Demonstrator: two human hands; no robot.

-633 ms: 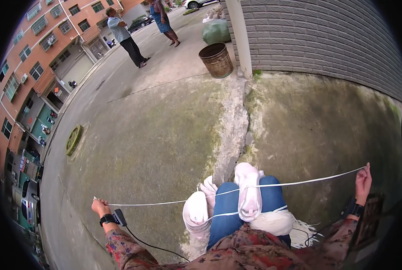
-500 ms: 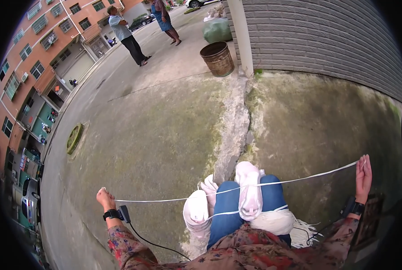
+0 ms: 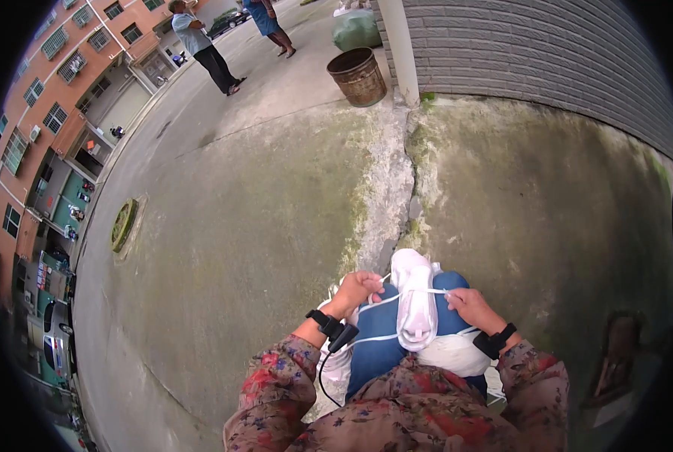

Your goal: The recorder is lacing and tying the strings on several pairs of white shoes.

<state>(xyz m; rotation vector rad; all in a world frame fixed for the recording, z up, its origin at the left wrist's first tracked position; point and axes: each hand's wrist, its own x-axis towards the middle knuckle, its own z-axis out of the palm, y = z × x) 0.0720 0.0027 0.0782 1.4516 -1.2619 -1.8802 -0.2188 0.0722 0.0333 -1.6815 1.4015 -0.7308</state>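
Observation:
A pale pink-white shoe [image 3: 416, 320] lies lengthwise across my lap, between my knees in blue jeans. Over it runs a white shoelace [image 3: 429, 291]. My left hand [image 3: 357, 292] is closed in a pinch on the lace at the shoe's left. On the other side, my right hand [image 3: 472, 307] grips the lace between thumb and fingers close to the shoe. A thick bundle of white laces [image 3: 454, 355] rests on my lap below the right wrist. Another pale shoe [image 3: 339, 367] sits to the left of my legs, largely hidden by my left arm.
Cracked, mossy concrete [image 3: 268, 218] spreads ahead. A rusty metal bucket [image 3: 357, 77] stands by a white post [image 3: 399, 53] and grey brick wall [image 3: 524, 53]. Two people stand at the far left, the nearer person [image 3: 204, 49] in dark trousers. A dark wooden object [image 3: 619, 354] is at right.
Both hands have come inward from wide apart to either side of the shoe. The lace, stretched taut between them before, now crosses the shoe in a short span. The view has tilted slightly down.

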